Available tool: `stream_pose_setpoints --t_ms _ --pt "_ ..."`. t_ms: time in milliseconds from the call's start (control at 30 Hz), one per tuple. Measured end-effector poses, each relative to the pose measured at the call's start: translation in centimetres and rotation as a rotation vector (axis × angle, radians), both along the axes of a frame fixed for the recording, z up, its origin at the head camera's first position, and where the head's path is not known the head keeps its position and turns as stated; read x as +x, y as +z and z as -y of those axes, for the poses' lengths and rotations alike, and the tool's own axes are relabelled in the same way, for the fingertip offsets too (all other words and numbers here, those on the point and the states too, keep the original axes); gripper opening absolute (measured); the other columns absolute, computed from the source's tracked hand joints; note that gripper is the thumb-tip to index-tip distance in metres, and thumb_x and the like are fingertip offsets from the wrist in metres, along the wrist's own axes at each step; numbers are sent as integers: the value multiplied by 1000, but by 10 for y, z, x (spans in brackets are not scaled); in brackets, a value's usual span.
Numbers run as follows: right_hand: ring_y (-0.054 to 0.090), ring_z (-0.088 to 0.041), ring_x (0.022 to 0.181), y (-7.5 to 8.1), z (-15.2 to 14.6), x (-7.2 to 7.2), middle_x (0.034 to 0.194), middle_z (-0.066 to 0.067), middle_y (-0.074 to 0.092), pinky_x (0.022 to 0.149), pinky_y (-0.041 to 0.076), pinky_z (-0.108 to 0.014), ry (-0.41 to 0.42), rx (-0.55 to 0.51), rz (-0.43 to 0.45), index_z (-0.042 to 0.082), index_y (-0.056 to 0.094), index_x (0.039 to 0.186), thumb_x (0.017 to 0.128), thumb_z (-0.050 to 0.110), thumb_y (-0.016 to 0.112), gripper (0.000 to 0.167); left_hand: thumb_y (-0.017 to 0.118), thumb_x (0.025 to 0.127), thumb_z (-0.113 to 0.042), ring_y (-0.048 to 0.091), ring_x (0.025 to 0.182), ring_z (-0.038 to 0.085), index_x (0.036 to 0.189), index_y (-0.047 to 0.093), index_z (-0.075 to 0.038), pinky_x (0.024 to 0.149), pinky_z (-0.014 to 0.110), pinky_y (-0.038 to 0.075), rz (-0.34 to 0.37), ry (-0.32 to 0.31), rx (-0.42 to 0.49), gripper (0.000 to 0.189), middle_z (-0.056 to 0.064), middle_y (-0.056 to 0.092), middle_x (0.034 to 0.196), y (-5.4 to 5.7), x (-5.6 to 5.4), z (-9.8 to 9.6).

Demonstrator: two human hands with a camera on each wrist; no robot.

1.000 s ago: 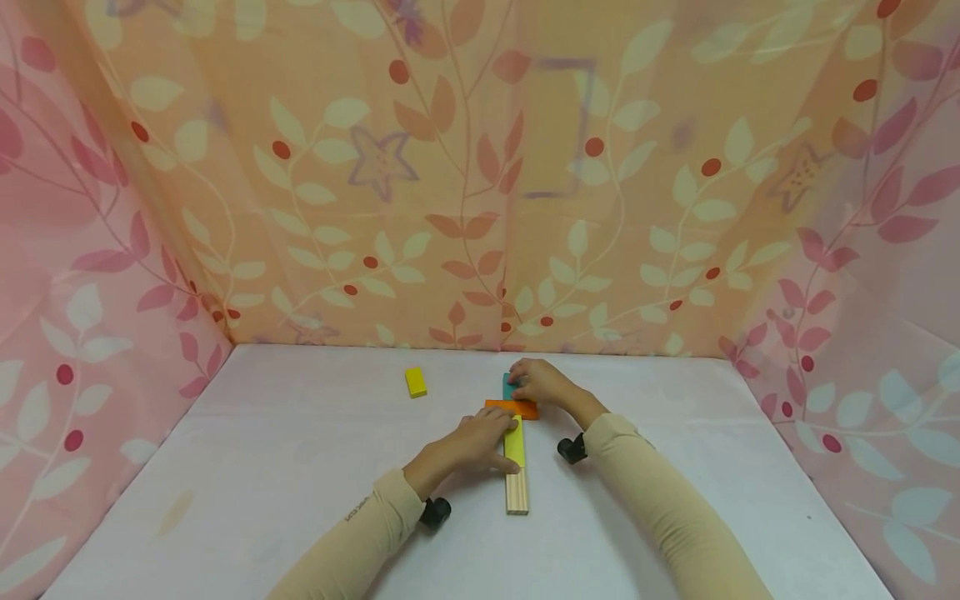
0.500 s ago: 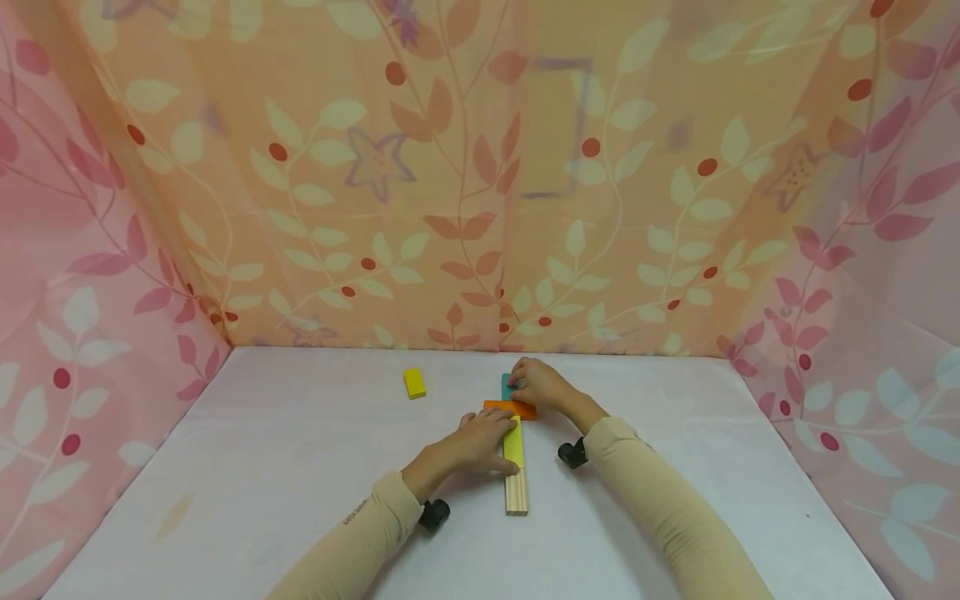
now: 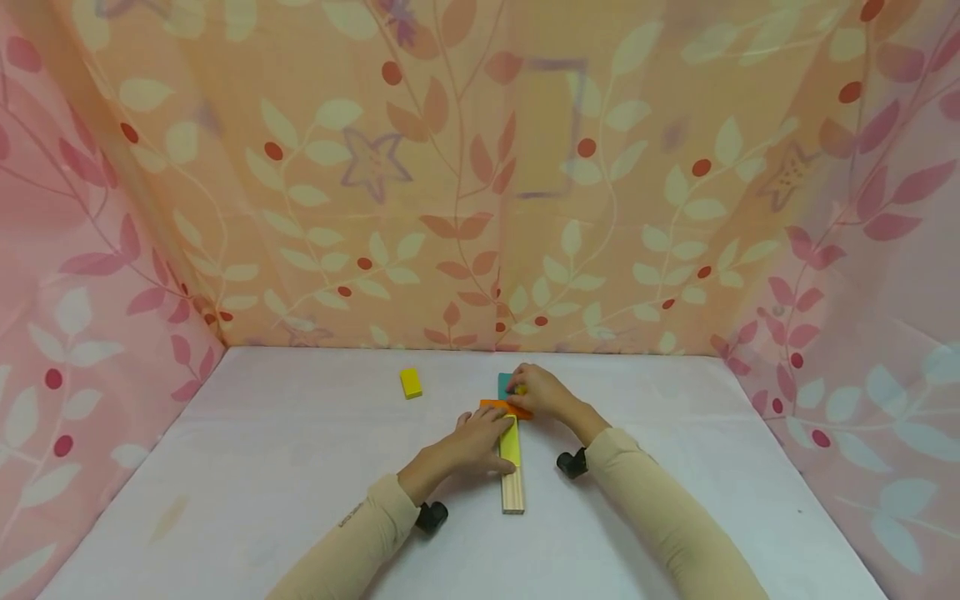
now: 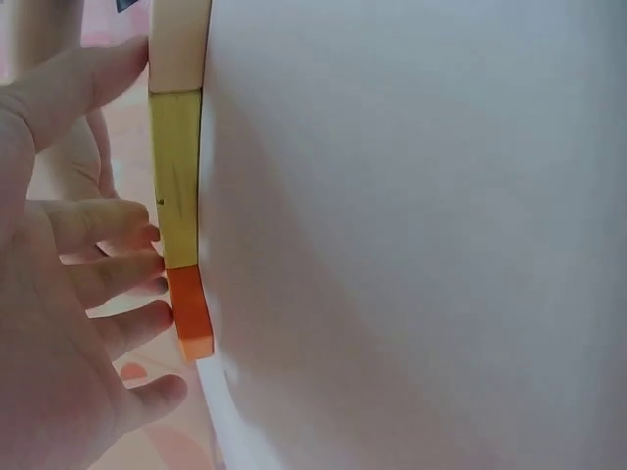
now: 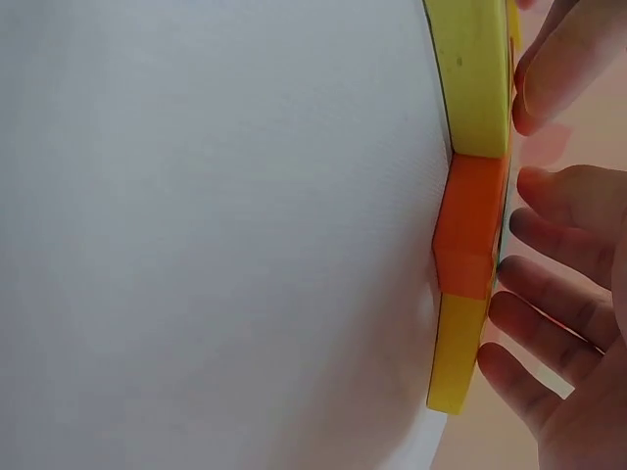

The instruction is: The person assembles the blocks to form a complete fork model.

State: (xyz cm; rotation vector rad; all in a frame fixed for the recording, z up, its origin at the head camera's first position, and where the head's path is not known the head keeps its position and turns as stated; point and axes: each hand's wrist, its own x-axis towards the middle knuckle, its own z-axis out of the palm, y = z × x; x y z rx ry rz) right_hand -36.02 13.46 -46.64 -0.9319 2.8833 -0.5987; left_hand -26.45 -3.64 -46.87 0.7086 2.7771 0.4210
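A row of wooden blocks lies on the white table: a plain wood block (image 3: 513,493) nearest, a light yellow block (image 3: 510,446), then an orange block (image 3: 492,405) set crosswise. Beyond the orange one are a teal block (image 3: 505,384) and, partly hidden by fingers, a yellow block (image 5: 458,352). My left hand (image 3: 471,442) spreads along the row, thumb at the plain block and fingertips at the light yellow and orange blocks. My right hand (image 3: 551,392) is over the far end, its fingers touching the tops of the blocks there.
Another yellow block (image 3: 411,383) lies apart on the table, to the left of the row. Patterned cloth (image 3: 465,167) walls in the back and both sides. A dark camera (image 3: 431,517) sits at the left wrist, and a similar camera (image 3: 572,462) at the right.
The right hand's fingers shift slightly, and a bit of yellow shows beside the teal block. My left hand stays in place on the row; the head view has drifted a little.
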Motion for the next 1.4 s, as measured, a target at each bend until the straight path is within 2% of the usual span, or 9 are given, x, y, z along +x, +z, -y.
stream_pose_setpoints --t_ms 267,467,767,1067,1400 --pt "60 -25 102 -3 -5 12 107 -7 65 98 49 -45 19 -61 4 7 75 98 88 19 71 16 71 83 -52 29 146 32 142 50 -13 115 59 25 -13 17 46 73 8 40 154 0 0 11" --pt "61 -25 105 -2 -11 22 111 -8 66 99 50 -45 47 -85 -15 7 74 104 88 19 72 20 72 84 -47 31 145 34 141 52 -15 114 62 24 -13 60 84 68 10 40 154 2 -2 27" --pt "58 -28 117 2 -16 46 126 -9 63 104 47 -48 40 -60 59 9 70 115 87 29 73 35 74 84 -42 30 145 34 140 51 -12 116 62 22 -15 156 109 68 12 41 153 4 -12 53" --pt "50 -29 129 -1 -21 67 136 -7 57 110 40 -50 83 -4 77 14 66 124 83 47 73 53 73 85 -38 33 143 34 139 53 -9 114 62 25 -81 218 132 64 15 43 151 4 -24 78" --pt "48 -31 129 -1 -23 78 143 -10 51 106 43 -50 166 71 11 12 61 130 74 58 76 73 72 87 -37 36 141 36 138 52 -6 109 64 29 -137 284 129 63 19 44 149 3 -39 104"
